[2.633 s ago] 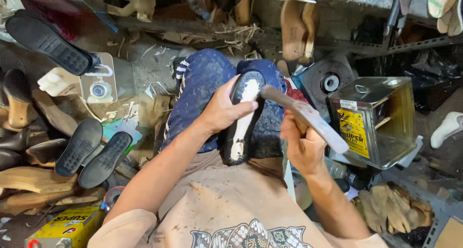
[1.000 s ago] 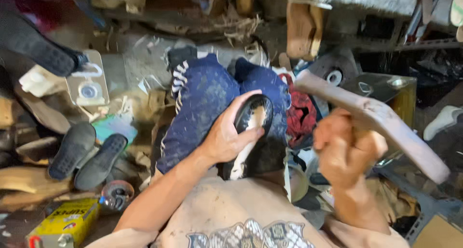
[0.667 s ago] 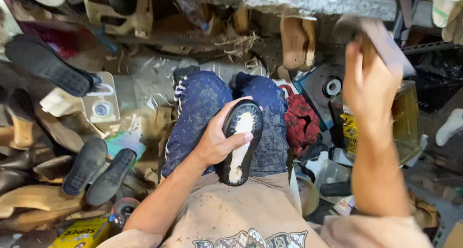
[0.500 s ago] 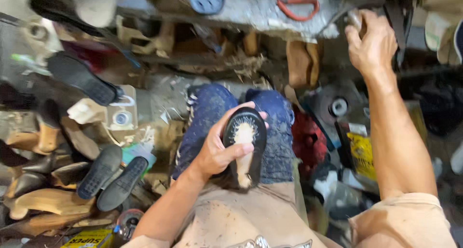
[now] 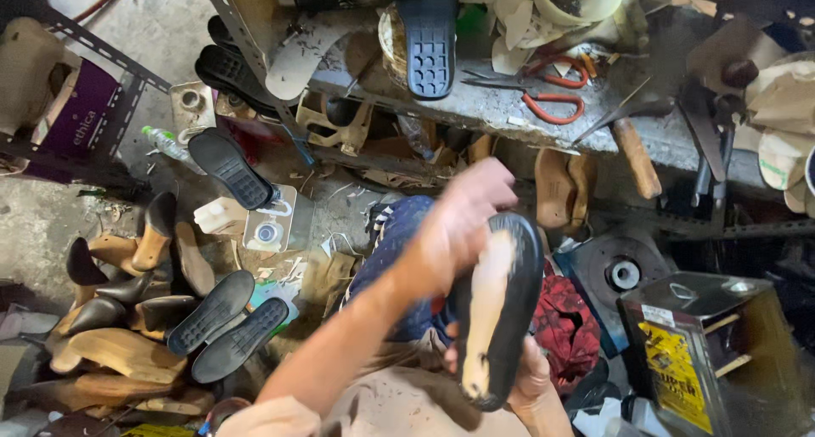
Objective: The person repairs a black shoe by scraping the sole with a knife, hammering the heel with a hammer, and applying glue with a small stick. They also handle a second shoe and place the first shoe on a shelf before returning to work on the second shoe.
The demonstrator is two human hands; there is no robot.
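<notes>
Centrally, a black sole (image 5: 497,310) with a pale, worn inner face stands tilted over the lap and blue trousers (image 5: 399,259): the left hand (image 5: 454,229) clasps its upper edge with fingers curled round it, and the right hand (image 5: 531,382) grips its lower end from beneath, fingers mostly hidden. To the left lie two black soles (image 5: 225,325) beside wooden lasts (image 5: 119,352), with a third sole (image 5: 227,167) propped above. Behind, a cluttered bench (image 5: 509,110) carries red-handled scissors (image 5: 552,93) and a ridged black sole (image 5: 430,46); a metal tin (image 5: 696,352) with a yellow label stands at right, near a red cloth (image 5: 564,322).
</notes>
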